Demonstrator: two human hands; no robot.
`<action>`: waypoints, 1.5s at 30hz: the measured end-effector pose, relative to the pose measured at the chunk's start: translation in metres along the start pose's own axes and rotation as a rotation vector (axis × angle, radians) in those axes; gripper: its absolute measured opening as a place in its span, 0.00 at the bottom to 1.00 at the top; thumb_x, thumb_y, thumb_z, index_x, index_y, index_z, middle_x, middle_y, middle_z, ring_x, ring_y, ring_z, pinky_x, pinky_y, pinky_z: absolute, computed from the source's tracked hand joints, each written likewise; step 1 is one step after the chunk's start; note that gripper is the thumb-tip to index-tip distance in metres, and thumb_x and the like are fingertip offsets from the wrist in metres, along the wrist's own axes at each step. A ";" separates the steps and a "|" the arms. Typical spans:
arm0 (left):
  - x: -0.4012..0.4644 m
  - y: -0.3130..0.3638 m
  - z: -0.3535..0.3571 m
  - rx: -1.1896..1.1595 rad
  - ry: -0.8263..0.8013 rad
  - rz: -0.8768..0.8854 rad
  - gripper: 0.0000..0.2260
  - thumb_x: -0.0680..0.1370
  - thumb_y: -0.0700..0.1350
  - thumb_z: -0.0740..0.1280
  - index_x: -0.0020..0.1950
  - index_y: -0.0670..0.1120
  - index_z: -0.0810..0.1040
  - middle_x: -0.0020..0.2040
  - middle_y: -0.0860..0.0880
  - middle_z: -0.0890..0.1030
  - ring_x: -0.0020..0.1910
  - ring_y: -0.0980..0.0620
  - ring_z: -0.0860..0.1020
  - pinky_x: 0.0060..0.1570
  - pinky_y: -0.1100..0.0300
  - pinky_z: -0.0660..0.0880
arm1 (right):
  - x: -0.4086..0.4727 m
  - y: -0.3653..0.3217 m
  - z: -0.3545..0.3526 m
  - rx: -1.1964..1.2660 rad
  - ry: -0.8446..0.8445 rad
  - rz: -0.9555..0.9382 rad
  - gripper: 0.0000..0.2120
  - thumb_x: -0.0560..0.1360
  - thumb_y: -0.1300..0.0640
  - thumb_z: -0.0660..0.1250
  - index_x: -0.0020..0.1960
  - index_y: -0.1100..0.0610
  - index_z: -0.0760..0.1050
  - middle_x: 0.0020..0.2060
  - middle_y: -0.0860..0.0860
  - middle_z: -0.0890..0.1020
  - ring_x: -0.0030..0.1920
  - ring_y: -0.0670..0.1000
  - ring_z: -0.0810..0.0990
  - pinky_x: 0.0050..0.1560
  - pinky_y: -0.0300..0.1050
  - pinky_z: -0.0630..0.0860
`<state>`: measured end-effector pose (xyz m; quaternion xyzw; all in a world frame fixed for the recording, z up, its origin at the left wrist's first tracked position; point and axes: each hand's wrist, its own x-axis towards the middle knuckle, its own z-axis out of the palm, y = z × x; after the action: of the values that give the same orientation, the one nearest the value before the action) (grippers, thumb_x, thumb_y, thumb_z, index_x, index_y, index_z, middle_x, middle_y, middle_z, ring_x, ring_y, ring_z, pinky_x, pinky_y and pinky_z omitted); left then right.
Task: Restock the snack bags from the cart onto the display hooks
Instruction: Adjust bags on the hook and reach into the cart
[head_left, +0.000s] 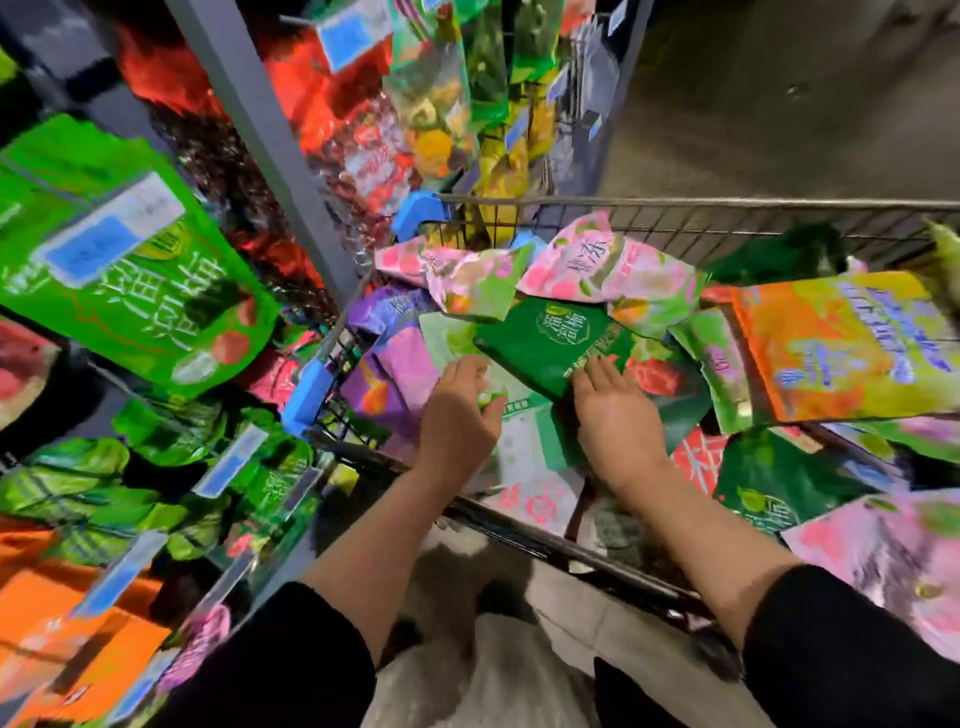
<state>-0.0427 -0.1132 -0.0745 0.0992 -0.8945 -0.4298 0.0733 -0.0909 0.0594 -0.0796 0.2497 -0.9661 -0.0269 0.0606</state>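
- Both hands down inside the cart (675, 208), centre of the frame, among a heap of loose snack bags.
- Dark green bag (550, 340) lying flat on top of the heap, just above and between the two hands, tilted, its long axis running from upper left to lower right.
- Right hand (615, 415) resting palm down, fingers fairly straight, fingertips (597, 370) touching the lower right edge of the dark green bag; no pinch visible.
- Left hand (460, 415) just beside, fingers loosely curled over a pale green and white bag (519, 431) under the dark one; whether anything is actually gripped, cannot tell.
- Right hand the nearer of the two to the dark green bag; left hand close to its lower left edge but apart from it.
- Pink bags (582, 270) further up in the cart, an orange bag (831, 348) at the right.
- Display hooks (119, 249) already hung with bright green bags at the left of the frame, well apart from the cart heap, so a lift and a swing leftward probably called for.
- Likely step: choosing and taking up a bag, nothing yet raised.
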 end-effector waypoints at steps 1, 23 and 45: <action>0.003 0.002 0.002 -0.038 -0.007 -0.016 0.17 0.71 0.44 0.66 0.55 0.35 0.75 0.49 0.36 0.79 0.49 0.38 0.80 0.48 0.42 0.77 | 0.000 -0.001 -0.003 0.033 0.012 -0.005 0.23 0.63 0.66 0.49 0.47 0.69 0.80 0.45 0.65 0.82 0.48 0.64 0.83 0.46 0.55 0.81; 0.036 -0.043 0.018 -0.544 0.209 -0.424 0.38 0.62 0.46 0.69 0.72 0.47 0.62 0.64 0.39 0.75 0.63 0.40 0.75 0.64 0.38 0.70 | 0.145 0.065 -0.026 0.265 -0.111 0.087 0.12 0.73 0.58 0.63 0.52 0.61 0.79 0.52 0.60 0.80 0.55 0.63 0.76 0.52 0.52 0.71; 0.029 0.003 0.006 -0.463 0.332 -0.443 0.36 0.74 0.32 0.66 0.78 0.51 0.56 0.73 0.46 0.67 0.71 0.47 0.67 0.72 0.50 0.61 | 0.208 0.104 -0.047 0.197 -0.014 -0.499 0.05 0.65 0.65 0.68 0.38 0.63 0.83 0.45 0.60 0.83 0.60 0.64 0.76 0.58 0.58 0.74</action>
<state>-0.0722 -0.1139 -0.0749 0.3396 -0.7060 -0.6047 0.1433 -0.3151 0.0485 -0.0026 0.4844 -0.8731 0.0513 0.0207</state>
